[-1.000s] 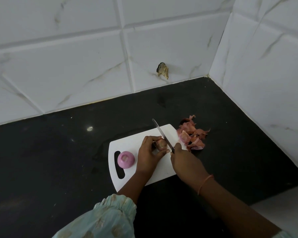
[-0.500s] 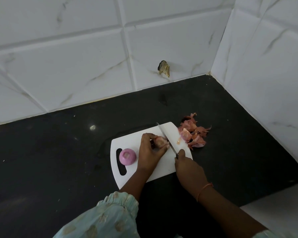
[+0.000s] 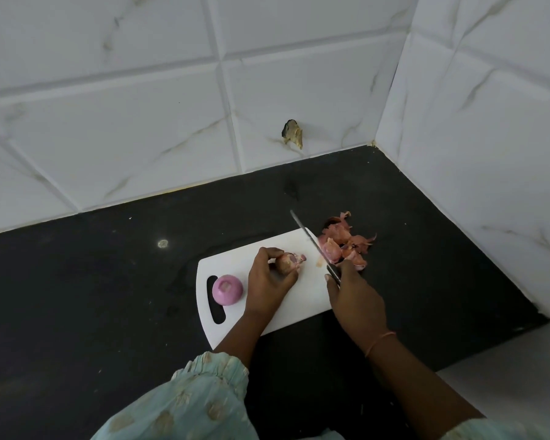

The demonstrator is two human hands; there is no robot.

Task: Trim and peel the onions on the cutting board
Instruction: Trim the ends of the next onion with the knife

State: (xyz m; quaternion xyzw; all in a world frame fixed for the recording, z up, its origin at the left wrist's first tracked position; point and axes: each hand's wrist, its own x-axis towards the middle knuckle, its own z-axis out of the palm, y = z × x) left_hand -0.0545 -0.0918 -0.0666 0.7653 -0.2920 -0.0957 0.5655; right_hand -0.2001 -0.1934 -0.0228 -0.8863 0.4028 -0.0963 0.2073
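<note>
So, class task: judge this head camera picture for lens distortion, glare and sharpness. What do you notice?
Head view: wide-angle bending curves the tile wall lines; a small bright glint sits on the dark counter; light is soft and even; the knife and onion look slightly soft.

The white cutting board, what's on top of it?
On the cutting board sit a peeled pink onion and an unpeeled onion gripped by the left hand. The knife blade crosses it. Board beneath the hands is hidden.
</note>
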